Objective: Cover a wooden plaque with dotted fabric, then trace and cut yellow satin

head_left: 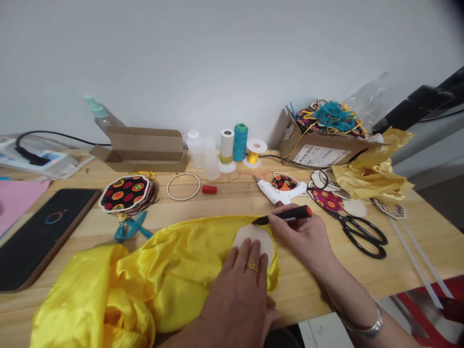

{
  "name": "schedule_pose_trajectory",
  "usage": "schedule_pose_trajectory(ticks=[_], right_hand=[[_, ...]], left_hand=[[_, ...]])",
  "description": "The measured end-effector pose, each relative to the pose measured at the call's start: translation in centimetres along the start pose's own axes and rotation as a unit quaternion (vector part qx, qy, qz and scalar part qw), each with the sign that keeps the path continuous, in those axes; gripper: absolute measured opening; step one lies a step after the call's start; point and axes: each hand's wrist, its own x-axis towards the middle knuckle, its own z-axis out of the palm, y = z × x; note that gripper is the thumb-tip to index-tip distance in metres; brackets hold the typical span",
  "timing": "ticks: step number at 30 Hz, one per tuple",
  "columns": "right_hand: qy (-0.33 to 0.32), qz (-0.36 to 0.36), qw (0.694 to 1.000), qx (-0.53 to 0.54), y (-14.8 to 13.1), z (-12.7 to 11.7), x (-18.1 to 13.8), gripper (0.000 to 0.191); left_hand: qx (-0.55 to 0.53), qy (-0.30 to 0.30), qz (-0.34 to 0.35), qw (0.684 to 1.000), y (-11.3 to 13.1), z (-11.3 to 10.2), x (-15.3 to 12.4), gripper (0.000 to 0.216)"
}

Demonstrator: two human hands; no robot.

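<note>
Shiny yellow satin fabric (188, 270) spreads over the wooden table, bunched at the left and flat under my hands. A pale, rounded flat piece (243, 236) lies on it near the right edge. My left hand (244, 275) presses down on this piece with fingers stretched out. Between the fingers of my right hand (304, 237) is a black marker (290, 215) with a red end, held slantwise. Its tip is at the upper edge of the pale piece. A red marker cap (209, 189) rests farther back on the table.
Behind the fabric are a wooden ring (183, 186), a stack of patterned pieces (126, 194), thread spools (240, 142) and a white glue gun (279, 191). Black-handled scissors (364, 234) lie right, below a filled cardboard box (319, 150). A phone (47, 232) lies left.
</note>
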Motion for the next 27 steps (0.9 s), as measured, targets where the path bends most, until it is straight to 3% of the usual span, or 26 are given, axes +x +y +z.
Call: schedule_pose_trajectory(ticks=[21,27], right_hand=[[-0.018,0.058,0.998,-0.002,0.0,-0.1,0.8,0.026],[-0.038,0.045,0.998,-0.003,-0.4,-0.4,0.9,0.024]], left_hand=[[0.007,0.025,0.018,0.999,-0.5,0.9,0.0,0.072],[0.016,0.026,0.014,0.999,-0.5,1.1,0.1,0.072]])
